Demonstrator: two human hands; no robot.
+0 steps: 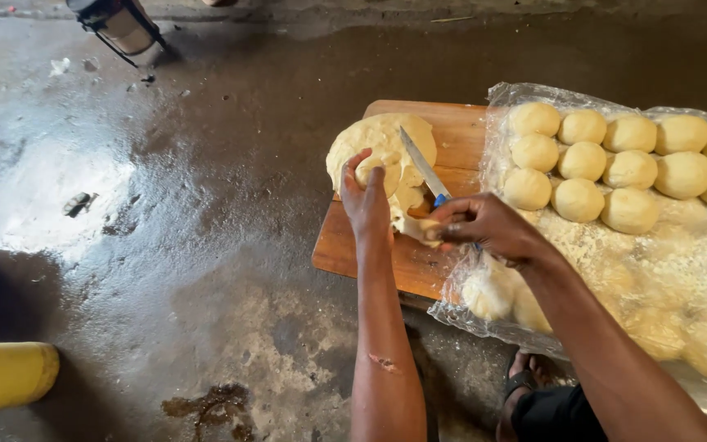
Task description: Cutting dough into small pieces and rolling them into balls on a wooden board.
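The left hand presses on a big lump of dough that lies on a wooden board set on the wet concrete floor. Its fingers are bent over a bulge at the lump's near edge, a loose hold on the dough rather than a tight one. The right hand is closed round the blue handle of a knife; the blade slants up and away across the lump, resting on or just above it. A small cut piece of dough sits at the fingertips of that hand, near the board's right side.

Judging by how things lie, the portioning is well under way but not finished: a good part of the lump is uncut. Beside the board, to the right, a clear plastic sheet carries the finished balls. Thirteen show plainly on top of it, in three rough rows. More pale rounds lie under the near part of the sheet, at least five, blurred by the plastic, so their count is unsure.

One board, one knife, one lump. A yellow container is at the lower left and a dark lantern-like thing at the top left, both well apart from the work. A sandalled foot shows below the sheet
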